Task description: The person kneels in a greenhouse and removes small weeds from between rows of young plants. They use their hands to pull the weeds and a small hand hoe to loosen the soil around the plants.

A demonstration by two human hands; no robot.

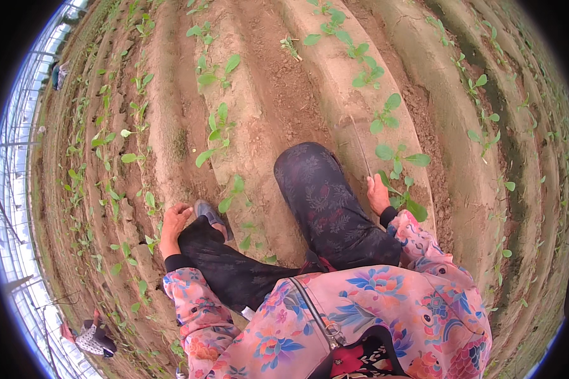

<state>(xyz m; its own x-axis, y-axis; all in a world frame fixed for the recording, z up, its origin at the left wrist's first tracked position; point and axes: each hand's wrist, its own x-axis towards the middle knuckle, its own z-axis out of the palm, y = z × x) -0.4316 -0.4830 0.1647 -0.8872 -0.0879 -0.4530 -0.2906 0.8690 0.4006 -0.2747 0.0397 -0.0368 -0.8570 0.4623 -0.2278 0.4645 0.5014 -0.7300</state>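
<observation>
My right hand (378,195) is closed around the end of a thin-shafted hand tool (361,146), which looks like a small hand hoe. Its bent far end touches the soil of the raised bed, left of a row of leafy seedlings (398,161). The hand is right beside one seedling (410,201). My left hand (173,226) is by my lower left leg, near my shoe (209,215). Its fingers are loosely bent, no object shows in it, and its palm side is hidden. Both hands come out of floral sleeves with dark cuffs.
Seedlings (218,130) grow in rows on long soil ridges with furrows (275,71) between them. A wilted plant (290,48) lies in the furrow ahead. Two other people, one at lower left (94,337) and one at upper left (58,76), are near the greenhouse wall (16,142).
</observation>
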